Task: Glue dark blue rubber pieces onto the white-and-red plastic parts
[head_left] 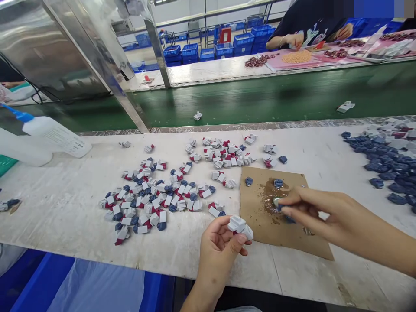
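Observation:
My left hand point(221, 242) pinches a small white and dark red plastic piece point(237, 224) above the table's front part. Over a brown cardboard sheet point(256, 216) with a wet, shiny patch, my right hand point(312, 212) is closed on a small blue piece point(278, 207). More blue pieces point(278, 183) lie on the cardboard. To the left of it spreads a pile of joined white, red and blue pieces point(152, 195). Behind the cardboard sits a group of white and red pieces point(227, 152).
A heap of blue pieces point(386, 160) lies at the right. White bottles point(58, 134) stand at the left. A green conveyor belt point(260, 99) runs behind the table point(65, 208), carrying two pieces. Beyond it, a person point(312, 26) works. A blue bin point(42, 286) is below the front edge.

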A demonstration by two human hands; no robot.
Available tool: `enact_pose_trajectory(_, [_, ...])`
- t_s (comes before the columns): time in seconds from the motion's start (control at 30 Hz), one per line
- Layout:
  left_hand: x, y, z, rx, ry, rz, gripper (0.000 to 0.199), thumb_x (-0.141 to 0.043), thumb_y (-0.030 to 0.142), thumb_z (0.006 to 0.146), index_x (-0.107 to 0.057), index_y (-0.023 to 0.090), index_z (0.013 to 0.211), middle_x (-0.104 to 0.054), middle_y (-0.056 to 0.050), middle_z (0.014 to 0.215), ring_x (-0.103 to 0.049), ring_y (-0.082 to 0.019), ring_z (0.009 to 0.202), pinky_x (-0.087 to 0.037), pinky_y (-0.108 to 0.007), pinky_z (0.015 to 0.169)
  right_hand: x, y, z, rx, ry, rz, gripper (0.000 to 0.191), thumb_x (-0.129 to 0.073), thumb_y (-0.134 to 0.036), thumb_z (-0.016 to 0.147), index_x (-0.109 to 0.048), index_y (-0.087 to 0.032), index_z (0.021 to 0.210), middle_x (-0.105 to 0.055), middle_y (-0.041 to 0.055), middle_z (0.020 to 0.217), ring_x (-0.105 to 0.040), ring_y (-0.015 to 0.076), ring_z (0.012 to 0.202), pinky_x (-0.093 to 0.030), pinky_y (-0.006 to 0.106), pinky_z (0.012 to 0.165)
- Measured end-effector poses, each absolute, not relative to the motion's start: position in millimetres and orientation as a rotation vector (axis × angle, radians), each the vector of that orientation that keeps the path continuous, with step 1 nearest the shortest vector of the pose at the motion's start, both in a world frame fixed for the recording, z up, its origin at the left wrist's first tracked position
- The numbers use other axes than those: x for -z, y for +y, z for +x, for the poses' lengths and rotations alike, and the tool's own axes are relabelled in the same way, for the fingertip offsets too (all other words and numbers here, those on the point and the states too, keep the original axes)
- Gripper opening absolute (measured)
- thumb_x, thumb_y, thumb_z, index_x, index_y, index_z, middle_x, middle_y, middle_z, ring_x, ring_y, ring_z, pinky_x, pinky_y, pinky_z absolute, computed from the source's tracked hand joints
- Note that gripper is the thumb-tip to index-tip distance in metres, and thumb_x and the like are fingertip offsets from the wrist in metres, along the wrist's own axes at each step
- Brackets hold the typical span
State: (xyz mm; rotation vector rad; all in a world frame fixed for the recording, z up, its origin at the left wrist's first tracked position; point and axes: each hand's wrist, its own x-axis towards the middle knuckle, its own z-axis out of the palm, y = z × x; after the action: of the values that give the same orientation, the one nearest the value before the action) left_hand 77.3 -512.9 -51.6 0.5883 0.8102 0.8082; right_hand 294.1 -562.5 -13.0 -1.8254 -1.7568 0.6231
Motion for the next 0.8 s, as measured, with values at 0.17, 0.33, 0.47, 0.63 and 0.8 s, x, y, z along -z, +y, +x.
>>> enact_pose_trajectory(0.17, [48.5,-517.2,73.3,-0.784,0.716,0.587,0.028,-0.089,0.025,0.063,-0.075,0.017,0.086,-0.073,0.0,0.069,-0.067,-0.009,0.061,-0.053,-0.012,0.049,-14.5,-569.4,255.9,-0.942,-1.578,-1.659,0.024,-0.057,-0.045,0.091,-0.062,-0.025,0.079,-0.056,-0.0011,0.056,-0.05,0.013,0.044,-0.034,0.024,0.037])
enact_pose_trajectory(0.33, [59.8,-519.3,67.6,-0.775,0.547,0.691,0.025,-0.084,0.017,0.072,-0.074,0.021,0.094,-0.073,0.002,0.076,-0.065,-0.006,0.062,-0.055,-0.011,0.053,-15.4,-569.4,246.2,-1.046,-1.49,-1.614,0.024,-0.061,-0.044,0.089,-0.062,-0.024,0.075,-0.057,-0.0014,0.057,-0.051,0.0124,0.047,-0.035,0.023,0.039])
enact_pose_trajectory(0.47, [61.3,-521.6,64.3,-0.777,0.549,0.775,0.026,-0.082,0.016,0.073,-0.074,0.022,0.097,-0.074,0.001,0.081,-0.065,-0.006,0.066,-0.056,-0.011,0.057,-13.3,-570.2,244.8,-1.078,-1.478,-1.588,0.024,-0.06,-0.045,0.089,-0.063,-0.024,0.078,-0.056,-0.0019,0.056,-0.05,0.0119,0.046,-0.032,0.023,0.039])
enact_pose_trajectory(0.63, [52.9,-524.1,63.2,-0.762,0.655,0.814,0.025,-0.084,0.02,0.071,-0.073,0.021,0.093,-0.074,0.002,0.079,-0.066,-0.006,0.066,-0.054,-0.012,0.059,-10.7,-573.5,244.6,-1.15,-1.496,-1.633,0.024,-0.058,-0.045,0.091,-0.063,-0.024,0.08,-0.058,-0.0015,0.058,-0.052,0.0124,0.049,-0.033,0.023,0.041])
enact_pose_trajectory(0.8, [52.3,-520.8,63.9,-0.776,0.625,0.976,0.024,-0.082,0.014,0.073,-0.072,0.023,0.093,-0.076,0.003,0.082,-0.07,-0.007,0.075,-0.052,-0.011,0.066,-11.6,-574.2,247.4,-1.315,-1.494,-1.663,0.021,-0.058,-0.042,0.091,-0.061,-0.023,0.083,-0.058,-0.0012,0.066,-0.053,0.0132,0.057,-0.037,0.024,0.049])
